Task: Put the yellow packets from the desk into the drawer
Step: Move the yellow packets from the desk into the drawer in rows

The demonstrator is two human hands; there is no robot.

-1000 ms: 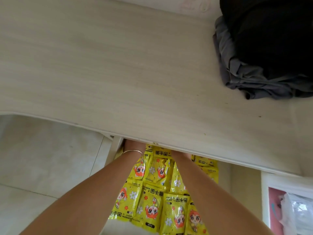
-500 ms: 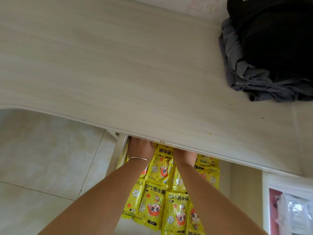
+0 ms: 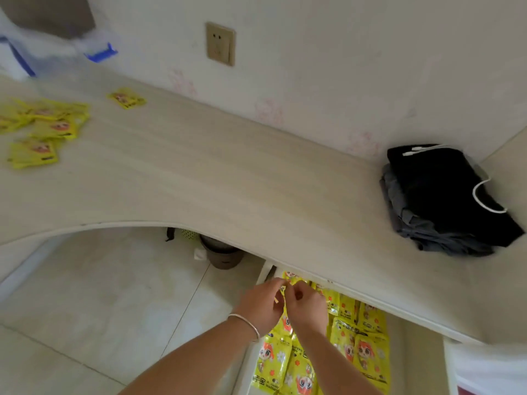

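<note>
Several yellow packets (image 3: 362,340) with a cartoon face lie in the open drawer (image 3: 263,276) under the desk's front edge. My left hand (image 3: 261,305), with a silver bangle on the wrist, and my right hand (image 3: 306,305) hover together above the drawer's back left corner, fingertips touching. A bit of yellow foil shows between the fingers, but whether either hand grips a packet is unclear. More yellow packets (image 3: 42,128) lie in a loose heap at the far left of the desk (image 3: 214,181), and a single packet (image 3: 127,98) rests near the wall.
A folded pile of black and grey clothes (image 3: 445,201) with a white cord lies on the desk's right end. A wall socket (image 3: 220,43) is above the desk. A brown bin (image 3: 222,253) stands on the tiled floor under the desk. Blue-and-white things sit far left.
My hands have pulled back out from under the desk edge and now meet above the drawer. The view has tilted up, revealing the wall and the packets at the desk's left.
</note>
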